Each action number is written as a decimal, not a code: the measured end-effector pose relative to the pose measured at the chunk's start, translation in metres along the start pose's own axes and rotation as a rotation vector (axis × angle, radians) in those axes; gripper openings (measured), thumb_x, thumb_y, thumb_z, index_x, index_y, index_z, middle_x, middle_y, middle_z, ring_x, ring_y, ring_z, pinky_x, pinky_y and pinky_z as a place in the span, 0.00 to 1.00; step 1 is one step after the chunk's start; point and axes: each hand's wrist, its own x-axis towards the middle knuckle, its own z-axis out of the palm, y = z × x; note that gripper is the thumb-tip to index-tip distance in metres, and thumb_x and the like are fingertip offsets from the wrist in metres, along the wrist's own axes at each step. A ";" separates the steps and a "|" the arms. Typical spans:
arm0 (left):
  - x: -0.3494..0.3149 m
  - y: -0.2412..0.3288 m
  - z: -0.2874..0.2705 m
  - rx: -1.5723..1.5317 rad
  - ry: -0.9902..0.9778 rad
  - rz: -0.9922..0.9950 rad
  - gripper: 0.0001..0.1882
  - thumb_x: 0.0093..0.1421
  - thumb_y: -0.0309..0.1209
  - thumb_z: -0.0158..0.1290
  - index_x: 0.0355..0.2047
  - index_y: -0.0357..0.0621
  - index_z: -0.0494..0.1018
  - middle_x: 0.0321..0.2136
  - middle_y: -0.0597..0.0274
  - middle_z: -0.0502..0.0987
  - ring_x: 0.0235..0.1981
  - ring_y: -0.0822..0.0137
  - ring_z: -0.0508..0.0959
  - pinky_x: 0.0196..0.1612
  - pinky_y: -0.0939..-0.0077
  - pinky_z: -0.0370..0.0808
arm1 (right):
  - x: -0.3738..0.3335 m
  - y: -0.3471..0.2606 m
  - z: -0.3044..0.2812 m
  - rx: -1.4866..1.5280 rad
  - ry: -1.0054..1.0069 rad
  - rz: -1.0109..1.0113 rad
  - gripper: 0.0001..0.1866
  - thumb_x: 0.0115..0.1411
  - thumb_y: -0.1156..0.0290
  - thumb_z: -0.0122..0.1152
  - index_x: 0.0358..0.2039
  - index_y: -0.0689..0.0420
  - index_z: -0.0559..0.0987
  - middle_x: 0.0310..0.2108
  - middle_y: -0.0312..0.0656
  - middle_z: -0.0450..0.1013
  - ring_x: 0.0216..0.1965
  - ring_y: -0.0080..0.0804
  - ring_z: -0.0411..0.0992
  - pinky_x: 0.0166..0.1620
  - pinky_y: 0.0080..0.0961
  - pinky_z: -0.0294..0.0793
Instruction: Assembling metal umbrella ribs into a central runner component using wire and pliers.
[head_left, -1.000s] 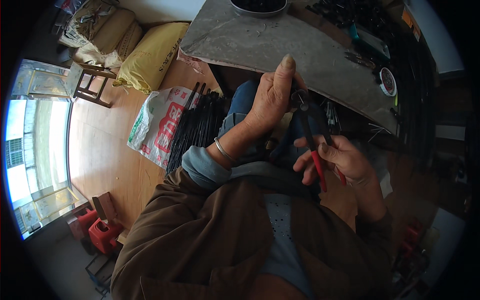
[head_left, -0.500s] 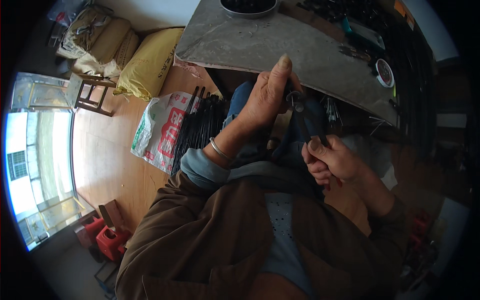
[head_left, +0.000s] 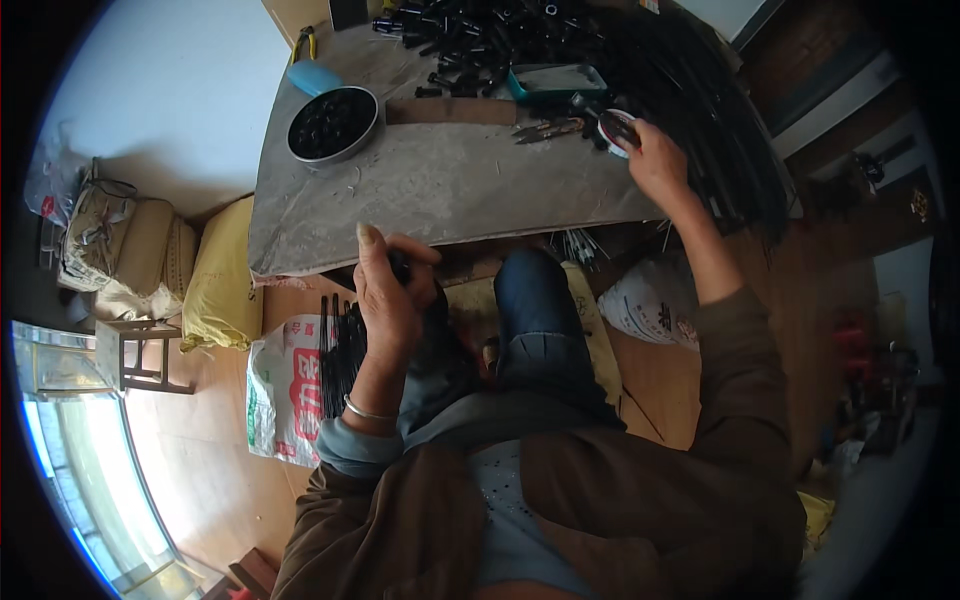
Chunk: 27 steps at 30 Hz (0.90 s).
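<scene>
My left hand [head_left: 388, 300] is raised over my lap near the table's front edge, thumb up, fingers curled round a short black piece [head_left: 399, 266]. Most of that piece is hidden in the fist. Stretched out over the table, my right hand [head_left: 658, 165] has its fingers closed at a round white-rimmed tin [head_left: 606, 143]. Something dark lies across the tin under the fingertips; I cannot make out whether it is a tool in my grip. Just left of the tin lie metal snips [head_left: 548, 131].
On the grey table [head_left: 430, 185] stand a bowl of black parts [head_left: 333, 125], a teal tray [head_left: 557, 84] and a heap of black fittings [head_left: 470, 45]. Long black rods [head_left: 690, 100] lie at the right. A printed sack [head_left: 285, 400] and a yellow sack [head_left: 222, 270] are on the left.
My right hand has gone from the dark pliers work beside my left hand out to the tin on the table. My left hand still grips the black piece. The view has shifted, showing more table.
</scene>
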 end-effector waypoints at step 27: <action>0.000 0.000 0.000 -0.144 0.037 -0.086 0.35 0.68 0.55 0.32 0.21 0.35 0.71 0.07 0.71 0.55 0.09 0.78 0.52 0.13 0.81 0.50 | 0.078 0.052 0.025 0.308 -0.213 0.221 0.13 0.54 0.63 0.59 0.37 0.56 0.81 0.35 0.49 0.78 0.40 0.45 0.76 0.43 0.36 0.72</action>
